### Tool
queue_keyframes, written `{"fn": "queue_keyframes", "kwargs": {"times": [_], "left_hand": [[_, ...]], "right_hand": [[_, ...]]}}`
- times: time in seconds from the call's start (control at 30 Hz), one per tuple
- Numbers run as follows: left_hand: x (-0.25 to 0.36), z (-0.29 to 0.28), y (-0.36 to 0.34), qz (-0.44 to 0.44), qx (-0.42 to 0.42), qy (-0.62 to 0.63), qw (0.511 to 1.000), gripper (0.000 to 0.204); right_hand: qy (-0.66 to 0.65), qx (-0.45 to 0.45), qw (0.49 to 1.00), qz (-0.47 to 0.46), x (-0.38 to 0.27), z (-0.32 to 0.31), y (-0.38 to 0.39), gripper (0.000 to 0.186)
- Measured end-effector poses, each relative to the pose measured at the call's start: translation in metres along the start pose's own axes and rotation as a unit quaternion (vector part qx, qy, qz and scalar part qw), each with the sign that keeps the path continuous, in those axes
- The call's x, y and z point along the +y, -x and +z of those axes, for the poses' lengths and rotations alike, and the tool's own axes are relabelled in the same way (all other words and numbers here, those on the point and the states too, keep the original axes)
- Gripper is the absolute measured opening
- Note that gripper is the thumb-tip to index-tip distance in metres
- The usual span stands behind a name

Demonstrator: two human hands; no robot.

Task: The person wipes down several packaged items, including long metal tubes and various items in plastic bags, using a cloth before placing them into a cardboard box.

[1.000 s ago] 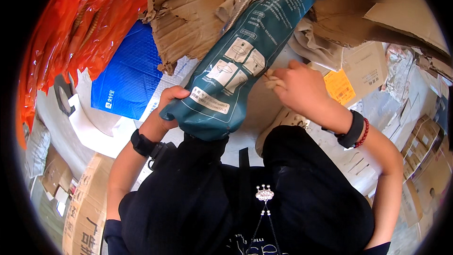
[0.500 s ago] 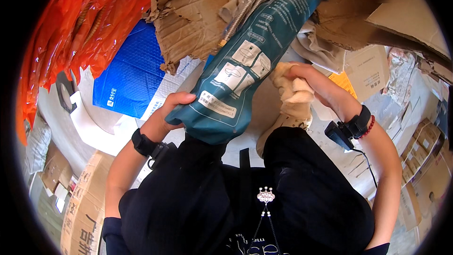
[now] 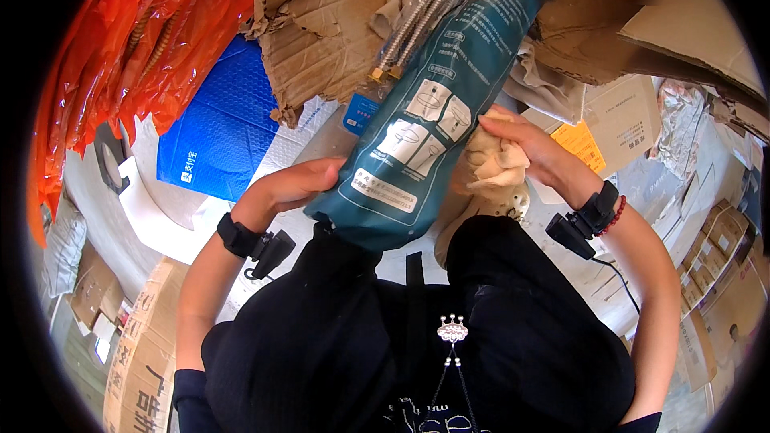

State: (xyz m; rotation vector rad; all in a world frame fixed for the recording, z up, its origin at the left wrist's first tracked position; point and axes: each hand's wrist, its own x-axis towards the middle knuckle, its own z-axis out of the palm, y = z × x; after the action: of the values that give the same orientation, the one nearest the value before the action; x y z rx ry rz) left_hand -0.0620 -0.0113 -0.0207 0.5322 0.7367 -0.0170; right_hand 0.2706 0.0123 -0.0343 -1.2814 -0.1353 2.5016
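A long, full teal plastic package point(image 3: 401, 168) printed with small pictures slants away from my knees toward the far right. My left hand point(image 3: 301, 184) grips its near left edge, the thumb alongside it and the other fingers mostly hidden. Bunched in my right hand point(image 3: 521, 140) is a beige cloth rag point(image 3: 496, 162), held against the package's right side. Braided metal hoses point(image 3: 425, 20) with brass-coloured ends lie along the package's far left side.
Torn cardboard point(image 3: 321, 32) spreads beyond the package. To the left are an orange plastic bag point(image 3: 152, 40), a blue padded mailer point(image 3: 220, 124) and a cardboard box point(image 3: 144, 345). More cartons point(image 3: 626, 120) stand on the right.
My left thumb has slid from the package's top to its side edge. My right hand has shifted slightly with the rag, now tighter to the package, which has turned a little.
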Motion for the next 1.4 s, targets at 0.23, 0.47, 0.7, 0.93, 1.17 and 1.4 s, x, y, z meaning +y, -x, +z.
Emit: {"fn": "queue_keyframes", "kwargs": {"times": [0.23,0.47,0.7,0.93,1.17,1.4], "left_hand": [[0.007,-0.003,0.014,-0.007,0.165,-0.313,0.935,0.05],[0.102,0.063,0.044,-0.006,0.344,-0.41,0.845,0.025],[0.081,0.071,-0.023,0.226,0.331,-0.539,0.74,0.074],[0.073,0.037,-0.08,0.135,0.336,-0.481,0.798,0.095],[0.088,0.026,-0.089,0.081,0.333,-0.402,0.849,0.095],[0.084,0.018,-0.091,0.08,0.304,-0.408,0.857,0.092]], "right_hand": [[0.056,0.041,0.997,-0.027,-0.004,0.003,0.004,0.031],[0.174,0.127,0.973,-0.083,0.0,0.009,0.009,0.03],[0.218,0.137,0.961,-0.102,0.007,0.026,0.007,0.024],[0.281,0.097,0.933,-0.202,0.016,0.033,-0.002,0.019],[0.252,0.076,0.946,-0.19,0.01,0.033,-0.008,0.018],[0.255,0.086,0.945,-0.185,0.012,0.035,-0.011,0.018]]}}
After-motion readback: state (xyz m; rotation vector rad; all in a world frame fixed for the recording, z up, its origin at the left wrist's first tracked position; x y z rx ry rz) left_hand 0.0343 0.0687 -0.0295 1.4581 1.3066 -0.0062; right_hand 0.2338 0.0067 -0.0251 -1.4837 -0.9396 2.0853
